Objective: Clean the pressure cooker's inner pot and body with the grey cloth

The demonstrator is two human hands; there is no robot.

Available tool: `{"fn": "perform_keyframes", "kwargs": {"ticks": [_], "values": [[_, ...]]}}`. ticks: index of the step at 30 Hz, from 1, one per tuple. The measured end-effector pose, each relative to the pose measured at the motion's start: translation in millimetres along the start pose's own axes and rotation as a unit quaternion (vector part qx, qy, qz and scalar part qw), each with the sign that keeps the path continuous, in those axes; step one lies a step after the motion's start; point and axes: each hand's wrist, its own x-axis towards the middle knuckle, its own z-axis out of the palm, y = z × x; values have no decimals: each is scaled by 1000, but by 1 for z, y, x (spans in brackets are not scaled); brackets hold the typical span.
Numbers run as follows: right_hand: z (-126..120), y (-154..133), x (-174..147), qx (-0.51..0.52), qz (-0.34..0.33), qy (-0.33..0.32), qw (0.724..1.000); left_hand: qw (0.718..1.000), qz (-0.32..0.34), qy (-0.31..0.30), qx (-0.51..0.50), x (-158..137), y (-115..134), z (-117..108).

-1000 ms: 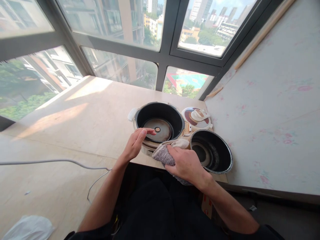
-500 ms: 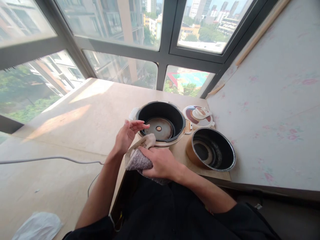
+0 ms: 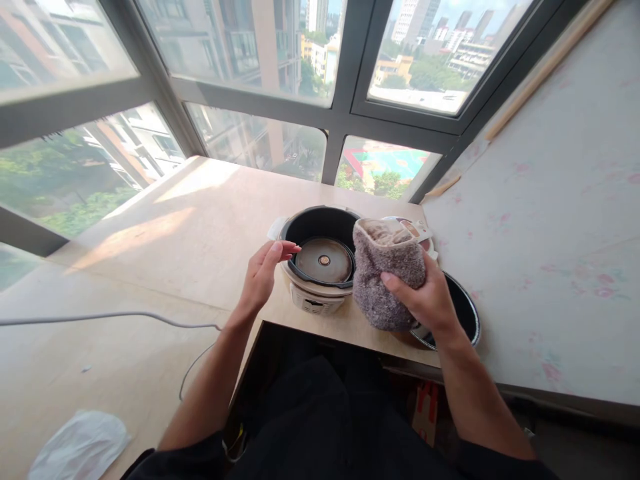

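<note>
A fuzzy purple-grey cleaning cloth [image 3: 383,290] with a pale lining hangs folded from my right hand [image 3: 420,297], thumb in front and the other fingers hidden behind it. The cloth covers part of the right rim of the rice cooker [image 3: 316,298], whose dark inside shows a stained round heating plate [image 3: 324,261]. At the cooker's left rim, my left hand [image 3: 265,270] holds nothing, its fingers stretched towards the opening. Behind my right hand stands the black-lined inner pot [image 3: 463,310], partly hidden. The lid [image 3: 427,243] lies past the cloth, mostly covered.
A grey cord [image 3: 150,317] runs across the wooden tabletop [image 3: 145,280] on the left. A crumpled white plastic bag [image 3: 83,447] lies at the near left. Windows [image 3: 260,140] rise behind the table, and a floral-papered wall [image 3: 550,253] borders the right.
My right hand has moved right and up with the cloth, away from my left hand to between cooker and inner pot. My left hand stays by the cooker's left rim. The view has shifted slightly.
</note>
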Motion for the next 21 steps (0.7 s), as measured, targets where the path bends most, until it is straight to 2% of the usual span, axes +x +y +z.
{"fn": "perform_keyframes", "kwargs": {"ticks": [4,7,9,11,13,15,16,18,21], "values": [[-13,19,20,-91,-11,52,994,996,41,-10,79,0,-2,15],[-2,27,21,-105,-22,61,992,983,75,-34,166,-5,-7,30],[16,29,11,-89,-11,76,993,958,110,-65,257,-11,-12,41],[38,30,-9,-75,-3,110,991,916,152,-88,360,-15,-18,52],[64,31,-36,-75,-10,161,984,868,181,-89,454,-17,-24,60],[88,33,-64,-64,-41,183,980,831,198,-71,514,-16,-30,64],[100,36,-77,-59,-52,180,981,822,205,-59,529,-15,-33,66],[119,43,-97,-52,-62,156,984,820,217,-36,529,-12,-38,67],[135,60,-108,-44,-46,195,979,832,237,-16,501,-9,-44,66]]}}
